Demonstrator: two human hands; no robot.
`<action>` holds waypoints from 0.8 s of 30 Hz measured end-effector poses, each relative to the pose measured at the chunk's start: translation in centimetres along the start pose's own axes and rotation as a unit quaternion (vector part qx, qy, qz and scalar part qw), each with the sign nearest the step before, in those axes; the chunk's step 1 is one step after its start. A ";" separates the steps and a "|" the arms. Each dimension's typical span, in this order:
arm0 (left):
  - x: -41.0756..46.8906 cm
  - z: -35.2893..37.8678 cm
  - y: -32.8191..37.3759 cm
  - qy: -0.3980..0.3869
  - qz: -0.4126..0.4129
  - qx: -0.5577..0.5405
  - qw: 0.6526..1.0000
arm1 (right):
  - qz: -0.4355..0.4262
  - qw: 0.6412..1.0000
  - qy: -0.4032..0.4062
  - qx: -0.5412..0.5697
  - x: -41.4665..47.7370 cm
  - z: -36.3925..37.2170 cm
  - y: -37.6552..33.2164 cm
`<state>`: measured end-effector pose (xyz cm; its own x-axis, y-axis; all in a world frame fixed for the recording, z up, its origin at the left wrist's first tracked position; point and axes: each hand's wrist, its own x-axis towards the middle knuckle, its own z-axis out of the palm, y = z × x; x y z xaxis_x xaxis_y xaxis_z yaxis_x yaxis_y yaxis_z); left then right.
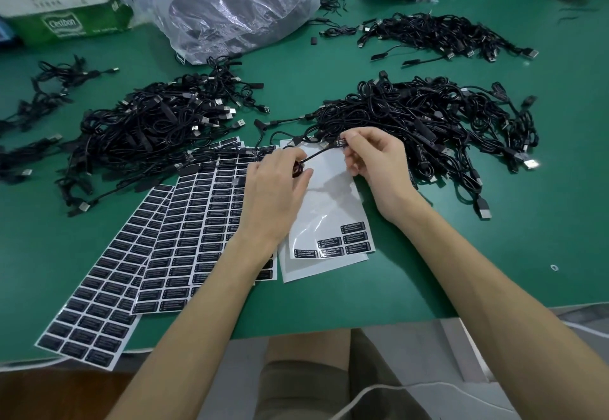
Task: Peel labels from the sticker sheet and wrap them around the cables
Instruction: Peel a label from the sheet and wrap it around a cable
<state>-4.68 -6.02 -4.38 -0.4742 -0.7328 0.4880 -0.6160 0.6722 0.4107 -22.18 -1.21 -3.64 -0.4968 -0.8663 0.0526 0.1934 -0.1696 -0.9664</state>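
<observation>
A thin black cable stretches between my two hands above a mostly peeled white sticker sheet. My left hand grips the coiled end of that cable. My right hand pinches the other end, where a black label sits on the cable at my fingertips. Several black labels remain at the sheet's near end. Full sticker sheets fan out to the left.
Large piles of black USB cables lie on the green table, one on the left, one on the right and one at the back right. Clear plastic bags and a green-and-white box stand at the back.
</observation>
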 end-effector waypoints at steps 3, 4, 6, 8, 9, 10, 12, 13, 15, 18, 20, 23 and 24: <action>0.0 -0.1 0.1 0.015 -0.002 0.026 1.000 | 0.030 0.997 0.017 0.067 0.1 -0.2 -0.3; 0.0 -0.1 0.0 0.020 -0.006 0.034 0.999 | 0.039 0.995 0.021 0.090 0.1 -0.3 -0.4; 0.1 -0.2 0.0 0.021 -0.023 0.022 0.999 | 0.052 0.990 0.013 0.131 0.2 -0.4 -0.6; 0.2 -0.3 0.0 0.036 -0.022 0.005 0.999 | 0.056 0.988 -0.023 0.144 0.1 -0.4 -0.7; 0.1 -0.3 0.0 0.051 -0.014 0.007 0.999 | 0.054 0.988 -0.048 0.134 0.0 -0.3 -0.6; 0.1 -0.4 0.0 0.067 -0.004 0.012 0.998 | 0.051 0.990 -0.073 0.108 -0.2 -0.2 -0.6; 0.0 -0.5 -0.1 0.090 0.013 0.010 0.996 | 0.030 0.992 -0.122 0.003 -0.6 0.1 -0.3; 0.0 -0.5 -0.1 0.099 0.020 0.009 0.995 | 0.012 0.988 -0.147 -0.052 -0.8 0.3 -0.1; 0.0 -0.5 -0.2 0.113 0.030 0.021 0.993 | -0.014 0.981 -0.165 -0.097 -1.0 0.6 0.2; 0.0 -0.5 -0.1 0.112 0.038 0.032 0.992 | -0.015 0.990 -0.127 -0.066 -1.0 0.7 0.3; -0.1 -0.5 -0.1 0.102 0.044 0.018 0.994 | -0.004 0.991 -0.126 -0.043 -0.9 0.6 0.4; -0.1 -0.5 0.0 0.092 0.048 0.011 0.995 | 0.011 0.987 -0.155 -0.033 -0.7 0.4 0.4; -0.1 -0.6 0.1 0.089 0.045 0.008 0.995 | 0.015 0.986 -0.161 -0.032 -0.7 0.4 0.4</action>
<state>-4.28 -5.80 -3.95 -0.4095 -0.6379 0.6523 -0.5867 0.7316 0.3471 -21.40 -0.87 -3.95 -0.1951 -0.9765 0.0919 0.1450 -0.1214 -0.9820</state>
